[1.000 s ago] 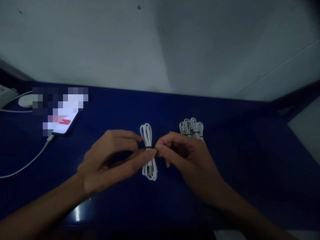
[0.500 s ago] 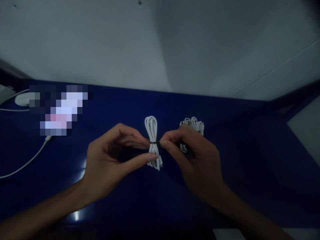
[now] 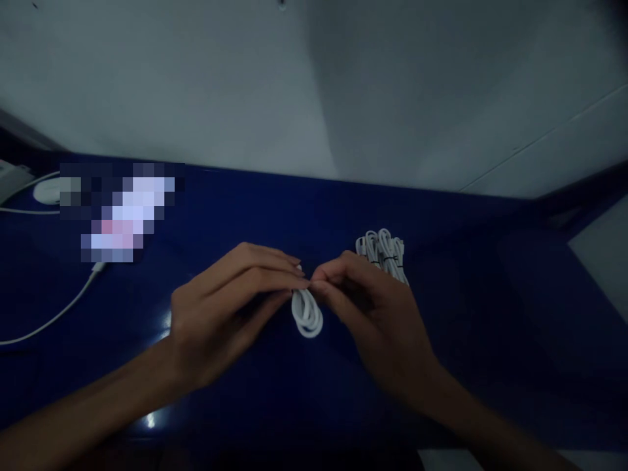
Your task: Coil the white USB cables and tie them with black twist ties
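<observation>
A coiled white cable is between my hands over the middle of the blue table, its looped end pointing down toward me. My left hand has its fingers closed over the upper part of the coil, hiding most of it. At the coil's right side, my right hand makes a pinch with thumb and forefinger. The dark tie seen earlier around the coil is hidden now, and whatever lies in the right pinch is too small to make out.
Several white cable bundles with black ties lie just behind my right hand. A pixelated bright object sits at the left, with a white cable running from it. Behind the blue table stands a pale wall.
The coil has been turned so its loops now point toward me instead of away. My left fingers have come over its top. My right hand stays in a pinch beside it.
</observation>
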Tool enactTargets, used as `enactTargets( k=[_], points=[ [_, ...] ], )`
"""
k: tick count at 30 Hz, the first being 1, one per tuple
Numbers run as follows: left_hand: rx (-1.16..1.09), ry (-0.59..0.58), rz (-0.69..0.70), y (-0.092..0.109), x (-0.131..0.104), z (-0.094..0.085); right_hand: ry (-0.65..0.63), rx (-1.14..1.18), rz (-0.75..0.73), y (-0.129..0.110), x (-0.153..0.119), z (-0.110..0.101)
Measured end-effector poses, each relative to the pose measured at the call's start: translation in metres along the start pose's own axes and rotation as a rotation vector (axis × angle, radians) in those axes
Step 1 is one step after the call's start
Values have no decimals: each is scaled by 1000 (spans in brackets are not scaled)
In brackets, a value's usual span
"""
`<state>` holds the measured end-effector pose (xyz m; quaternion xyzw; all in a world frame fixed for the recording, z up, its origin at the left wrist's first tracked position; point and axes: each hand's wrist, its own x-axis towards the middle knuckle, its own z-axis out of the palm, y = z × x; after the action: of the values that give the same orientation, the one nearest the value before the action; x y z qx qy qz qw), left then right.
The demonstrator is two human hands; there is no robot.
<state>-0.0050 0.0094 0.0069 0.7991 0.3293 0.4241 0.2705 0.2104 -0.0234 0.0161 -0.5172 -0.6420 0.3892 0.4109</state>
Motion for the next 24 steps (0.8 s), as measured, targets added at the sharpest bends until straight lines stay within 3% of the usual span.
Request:
enactTargets(
  k=[5,9,12,14,18,21,24],
  points=[
    [199,4,279,-3,-3,-6,-180,249,215,4,2,-4],
    [270,-2,306,-2,-5,-7,-334,418,323,10,5,-6],
    [245,0,292,-2,-4,-4,-267,365,306,8,5,-6],
    [175,14,173,-2,-3,-1,-152,290,241,5,5,-6],
    [-146,71,-211,-2,0,2,59,168,85,3,5,-6],
    [-401,-95,-481,-2,5,1,113,55,-25,4,3,-3],
    [-565,-177,-611,-4,10,1,139,-75,-149,5,1,0]
  ],
)
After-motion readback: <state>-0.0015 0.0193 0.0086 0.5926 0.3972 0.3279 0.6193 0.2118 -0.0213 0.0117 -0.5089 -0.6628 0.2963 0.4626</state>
